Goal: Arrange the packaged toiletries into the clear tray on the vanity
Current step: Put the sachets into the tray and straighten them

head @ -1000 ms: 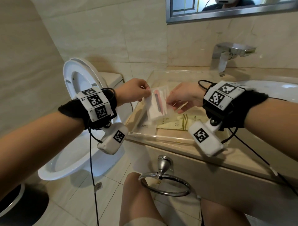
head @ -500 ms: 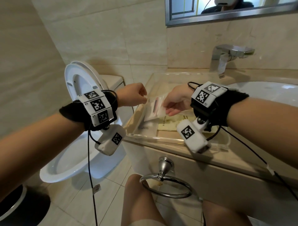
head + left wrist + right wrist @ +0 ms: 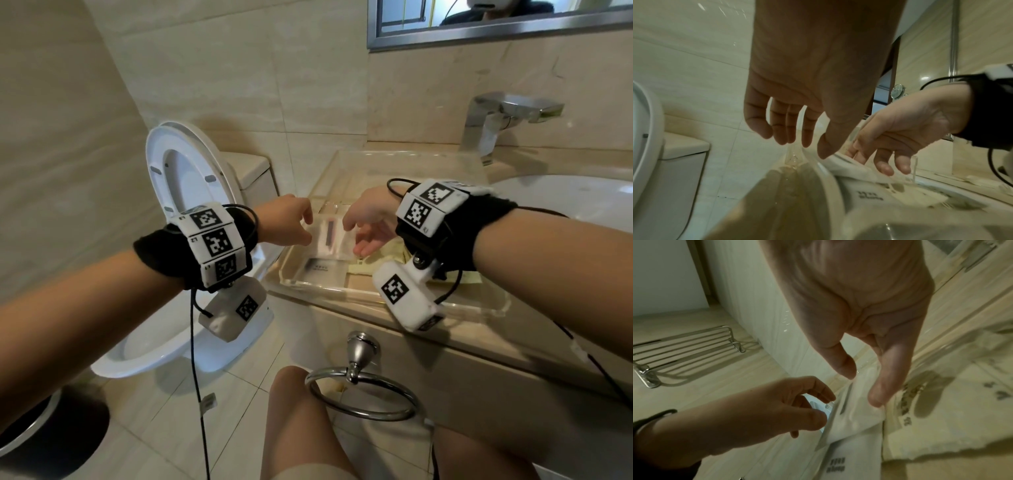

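Note:
A clear tray (image 3: 342, 291) sits on the beige vanity beside the sink. In it lie a white printed packet (image 3: 322, 270) and a yellow-green packet (image 3: 376, 263). A clear-white packet with a pink item (image 3: 330, 236) lies on top of them at the tray's left side. My left hand (image 3: 306, 233) hovers at its left edge with loosely curled fingers, holding nothing. In the left wrist view my right hand (image 3: 879, 160) reaches down with straight fingers, the tips touching the packet (image 3: 846, 165). The right wrist view shows both hands, left hand (image 3: 818, 407) and right hand (image 3: 863, 386), around that packet (image 3: 855, 415).
An open toilet (image 3: 178, 192) stands left of the vanity. A chrome faucet (image 3: 496, 116) and white basin (image 3: 565, 198) lie to the right. A towel ring (image 3: 363, 394) hangs on the vanity front above my knees. A dark bin (image 3: 41, 435) sits bottom left.
Both hands held the pink-item packet up over the tray, lowered it onto the other packets, and have let it go. The left hand's pinch has loosened.

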